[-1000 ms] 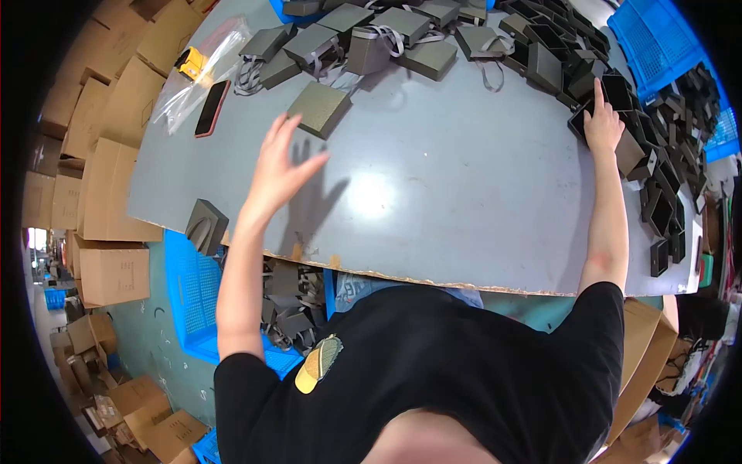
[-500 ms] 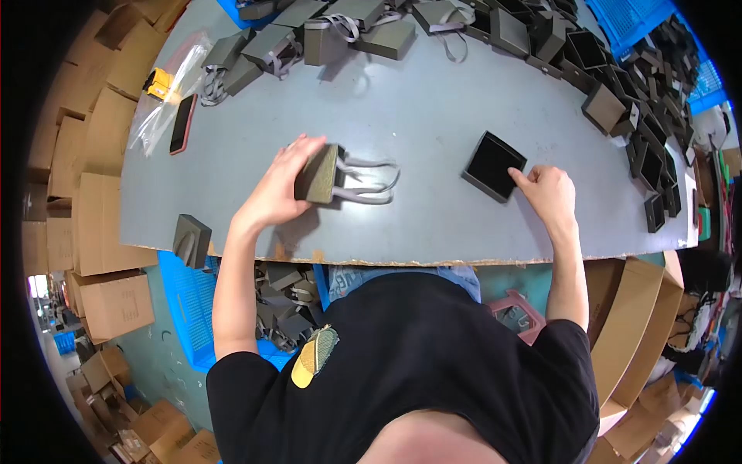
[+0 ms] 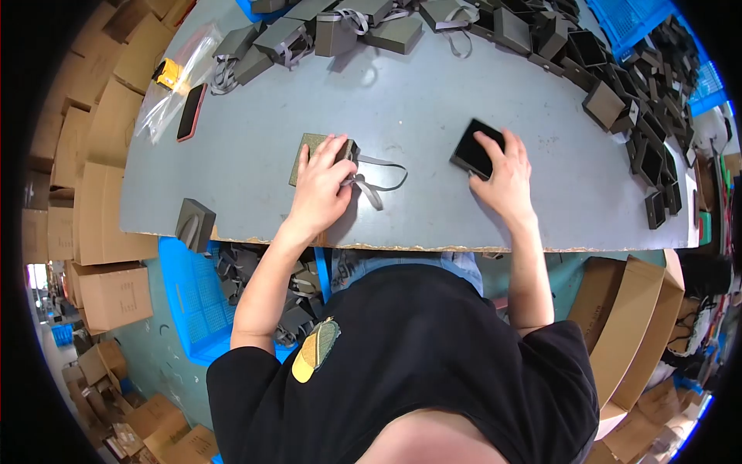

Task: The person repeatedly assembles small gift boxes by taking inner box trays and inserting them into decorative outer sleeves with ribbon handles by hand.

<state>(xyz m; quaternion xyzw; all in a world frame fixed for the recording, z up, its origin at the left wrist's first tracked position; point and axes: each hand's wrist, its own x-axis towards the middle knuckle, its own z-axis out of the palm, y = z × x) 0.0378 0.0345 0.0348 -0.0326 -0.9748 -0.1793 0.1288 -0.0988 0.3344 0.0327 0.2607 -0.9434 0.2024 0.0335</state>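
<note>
My left hand [image 3: 318, 187] is closed over a small dark grey box [image 3: 310, 145], its fingers curled across the top. A grey ribbon [image 3: 384, 163] trails to the right from that box onto the table. Over to the right, my right hand [image 3: 506, 179] grips an open, black-lined box tray [image 3: 470, 148]. My thumb is at the tray's near side, and the fingers reach over its inside and far edge. Part of each box is hidden under the hand on it.
Ribboned boxes [image 3: 394, 35] line the far edge, and many open trays [image 3: 648, 166] are heaped at right. A phone [image 3: 192, 113] lies at left near a plastic bag [image 3: 166, 100]. One box [image 3: 195, 225] sits at the front left edge, above a blue crate [image 3: 193, 309].
The ribboned box has tipped over, and my left hand now lies across its top. My right hand has moved left and over the tray, which has shifted slightly left and away.
</note>
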